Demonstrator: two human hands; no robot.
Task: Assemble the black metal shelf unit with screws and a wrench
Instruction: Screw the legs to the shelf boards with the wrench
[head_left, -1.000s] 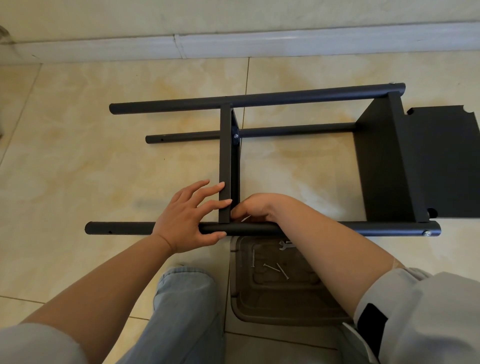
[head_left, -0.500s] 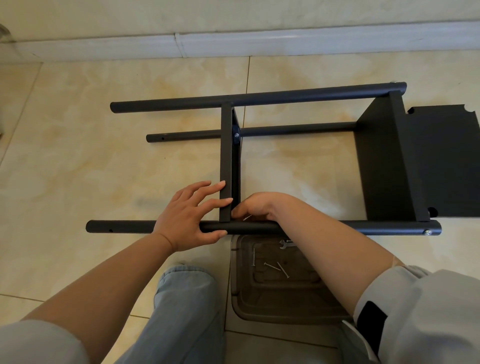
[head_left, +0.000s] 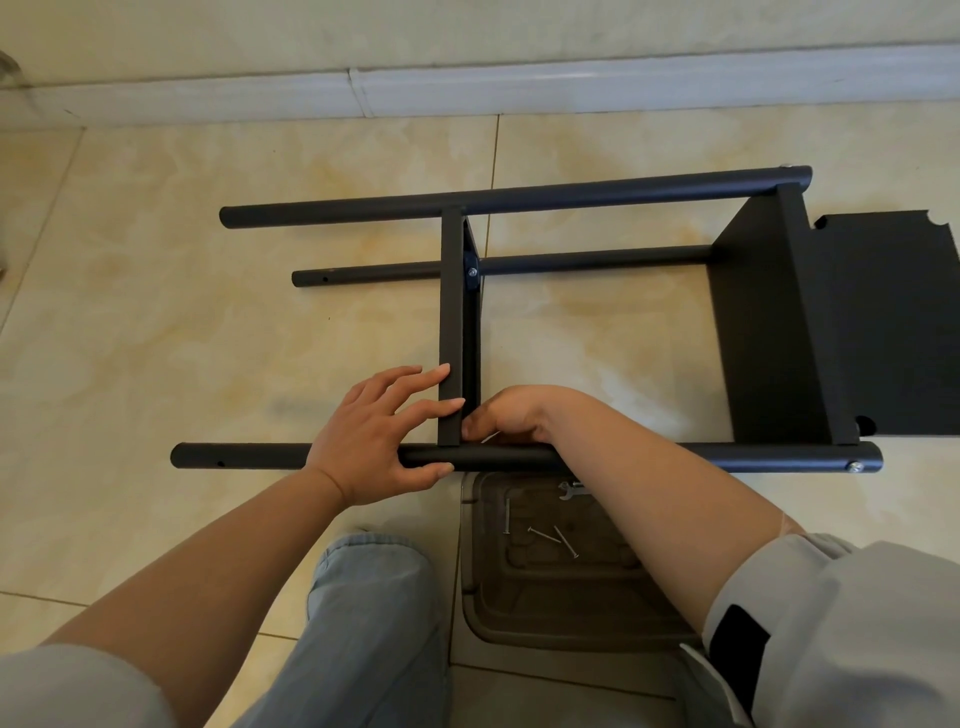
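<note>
Roughly halfway: the shelf unit (head_left: 519, 260) lies on its side on the floor, two shelves fitted. Left hand (head_left: 374, 441) braces near pole (head_left: 649, 457) with spread fingers; right hand (head_left: 514, 415) curls at the joint (contents hidden). Spare screws (head_left: 540, 535) await.

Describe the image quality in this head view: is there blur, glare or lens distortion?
Head view: sharp, no motion blur; soft daylight, faint shadows under the black shelf frame; mild sheen on the floor tiles; wide-angle bending curves the baseboard and nearest tube.
</note>
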